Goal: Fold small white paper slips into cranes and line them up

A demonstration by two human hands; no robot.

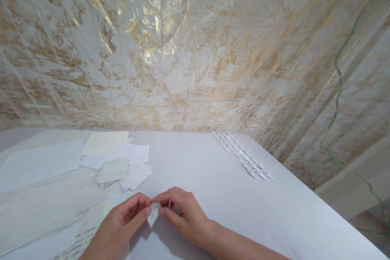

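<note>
A small folded piece of white paper [154,214] is held just above the table, its point hanging down. My left hand [123,221] pinches its left side between thumb and fingers. On the other side, my right hand [185,215] grips the upper right edge, index fingertip on top and thumb against the side. The two index fingertips almost meet over the paper. Part of the folding is hidden behind the fingers.
Loose paper sheets [39,207] and smaller cut squares [112,170] cover the left of the white table [195,162]. Rows of small folded paper pieces [243,156] stand at the back right. Behind rises a gold-patterned wall [183,69]; a green cord [336,101] hangs at right.
</note>
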